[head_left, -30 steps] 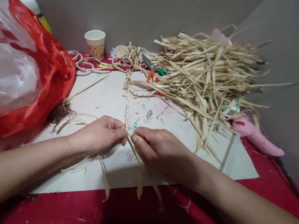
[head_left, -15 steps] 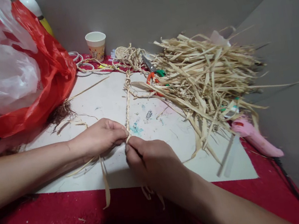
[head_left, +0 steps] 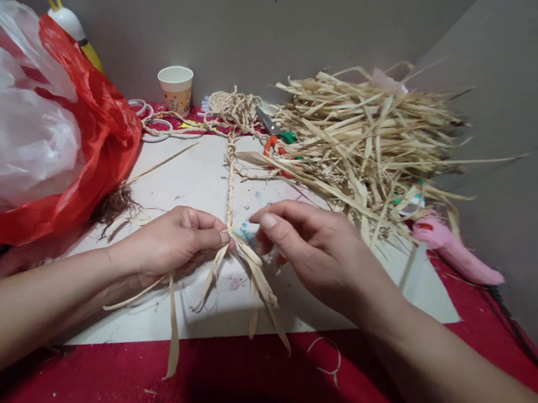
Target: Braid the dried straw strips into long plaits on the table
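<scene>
My left hand [head_left: 171,243] pinches the near end of a thin straw braid [head_left: 229,180] that runs away across the white board [head_left: 185,180] to a coil of braid [head_left: 233,107] at the back. Loose flat straw strips [head_left: 255,277] fan out below the pinch and hang over the board's front edge. My right hand [head_left: 314,248] hovers just right of the pinch, fingers apart and slightly curled, holding nothing.
A big pile of dry straw [head_left: 365,133] covers the right of the board, with scissors [head_left: 275,132] at its left edge and a pink glue gun [head_left: 450,248] near it. Red and clear plastic bags [head_left: 20,131] fill the left. A paper cup [head_left: 177,88] stands by the wall.
My right hand has let go of the strips and lifted up and to the right, opening its fingers. The loose strips now fan out. My left hand keeps its pinch.
</scene>
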The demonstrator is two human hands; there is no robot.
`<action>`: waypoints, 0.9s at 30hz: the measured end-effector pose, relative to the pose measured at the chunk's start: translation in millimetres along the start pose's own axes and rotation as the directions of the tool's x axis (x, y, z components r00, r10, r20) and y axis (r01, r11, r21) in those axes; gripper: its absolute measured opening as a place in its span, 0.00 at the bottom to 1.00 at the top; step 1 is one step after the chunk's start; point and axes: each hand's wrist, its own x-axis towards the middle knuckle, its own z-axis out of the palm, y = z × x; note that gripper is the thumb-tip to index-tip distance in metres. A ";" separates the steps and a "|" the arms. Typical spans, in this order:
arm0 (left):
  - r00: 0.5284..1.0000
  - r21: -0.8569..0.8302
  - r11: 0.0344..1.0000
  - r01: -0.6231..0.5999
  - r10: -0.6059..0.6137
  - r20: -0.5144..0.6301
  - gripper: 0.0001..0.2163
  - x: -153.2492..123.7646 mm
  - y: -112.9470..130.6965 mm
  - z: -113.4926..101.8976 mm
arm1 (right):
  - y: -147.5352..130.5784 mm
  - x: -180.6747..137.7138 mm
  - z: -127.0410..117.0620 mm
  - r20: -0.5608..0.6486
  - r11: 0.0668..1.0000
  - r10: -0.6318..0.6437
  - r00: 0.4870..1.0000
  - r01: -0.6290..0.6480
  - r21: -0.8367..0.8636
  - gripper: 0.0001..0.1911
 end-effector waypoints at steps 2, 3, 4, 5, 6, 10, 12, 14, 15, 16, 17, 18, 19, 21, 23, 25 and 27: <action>1.000 0.004 1.000 -0.021 0.021 0.023 0.09 -0.1 0.3 -1.4 | 6.6 8.0 6.1 0.159 0.974 0.099 0.982 -0.128 0.187 0.09; 0.999 0.011 0.999 -0.032 0.032 0.035 0.09 0.2 0.1 -1.8 | 10.0 10.9 9.7 0.263 0.951 0.127 0.956 -0.193 0.243 0.11; 0.998 0.019 0.999 -0.040 0.040 0.040 0.09 0.6 -0.1 -2.0 | 13.3 13.1 13.1 0.355 0.932 0.140 0.924 -0.244 0.268 0.12; 0.998 0.026 0.999 -0.044 0.042 0.041 0.10 1.0 -0.4 -2.2 | 16.3 14.7 15.6 0.418 0.923 0.140 0.897 -0.271 0.272 0.14; 0.998 0.033 0.999 -0.043 0.042 0.040 0.10 1.5 -0.6 -2.3 | 19.0 15.9 17.3 0.449 0.923 0.132 0.884 -0.275 0.270 0.16; 0.998 0.086 0.996 -0.033 0.028 0.057 0.09 2.8 0.5 -3.4 | 26.6 19.9 16.4 0.480 0.925 0.087 0.873 -0.250 0.288 0.20; 0.996 0.128 0.991 -0.048 0.038 0.077 0.08 2.9 2.1 -4.0 | 27.1 21.8 14.6 0.524 0.897 0.101 0.846 -0.305 0.319 0.20; 0.994 0.193 0.978 -0.080 0.064 0.089 0.08 2.3 3.7 -4.3 | 26.1 23.2 14.2 0.551 0.865 0.123 0.825 -0.361 0.349 0.19; 0.993 0.239 0.966 -0.098 0.078 0.091 0.08 1.8 4.2 -4.4 | 25.6 23.6 14.7 0.554 0.851 0.135 0.821 -0.382 0.359 0.19; 0.992 0.289 0.951 -0.113 0.090 0.093 0.09 1.2 4.6 -4.5 | 25.4 23.8 15.6 0.550 0.841 0.149 0.822 -0.398 0.367 0.18; 0.990 0.340 0.932 -0.127 0.100 0.096 0.09 0.6 4.8 -4.8 | 25.7 23.6 17.0 0.539 0.833 0.161 0.827 -0.407 0.375 0.18; 0.989 0.389 0.911 -0.138 0.107 0.100 0.09 -0.1 5.0 -5.3 | 26.3 23.2 18.5 0.521 0.830 0.170 0.836 -0.406 0.382 0.17; 0.988 0.434 0.888 -0.150 0.115 0.106 0.10 -0.7 5.1 -5.9 | 27.3 22.5 20.2 0.501 0.833 0.172 0.848 -0.397 0.386 0.16; 0.985 0.522 0.835 -0.175 0.142 0.103 0.11 -2.0 6.1 -7.3 | 29.4 20.5 23.5 0.450 0.852 0.168 0.877 -0.359 0.381 0.15; 0.982 0.624 0.762 -0.175 0.178 0.057 0.11 -3.5 8.3 -8.0 | 30.2 18.3 25.8 0.403 0.875 0.174 0.899 -0.329 0.356 0.14; 0.974 0.723 0.673 -0.156 0.228 -0.003 0.11 -5.8 11.5 -7.0 | 29.2 16.5 26.8 0.379 0.881 0.201 0.903 -0.336 0.333 0.13; 0.959 0.809 0.572 -0.135 0.282 -0.039 0.11 -9.2 14.9 -3.3 | 26.7 15.2 26.8 0.375 0.874 0.230 0.898 -0.360 0.326 0.13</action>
